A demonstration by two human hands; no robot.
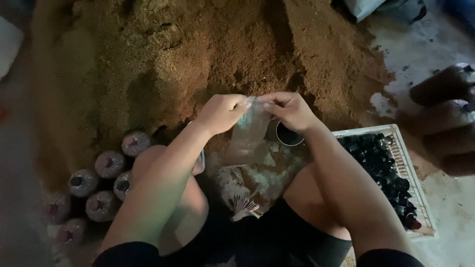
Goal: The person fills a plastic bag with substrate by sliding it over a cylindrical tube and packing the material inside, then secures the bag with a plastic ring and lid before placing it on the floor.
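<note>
Nearest the camera: the person's bare knees and dark shorts (257, 242), seated low on the floor, with a small fanned bundle of bands or ties (242, 205) lying between the legs.

Both hands are raised over the lap. The left hand (222, 112) is closed in a pinch on the upper left edge of a clear plastic bag (247, 133); the right hand (292, 111) pinches the opposite edge. The bag hangs flat and looks empty, its mouth between the fingertips, in front of the foot of a large brown sawdust heap (198, 54).

Judgement: the step in hand is opening the bag's mouth. The next move calls for parting the two film layers cleanly so the mouth holds open without tearing.

Just below the right hand sits a dark round cup or ring (288, 136). To the person's right, a white plastic crate (413, 193) holds black caps (386, 168). To the left, filled bags with capped necks (106, 170) stand upright, clustered. More filled bags (445, 113) lie stacked at far right.
</note>
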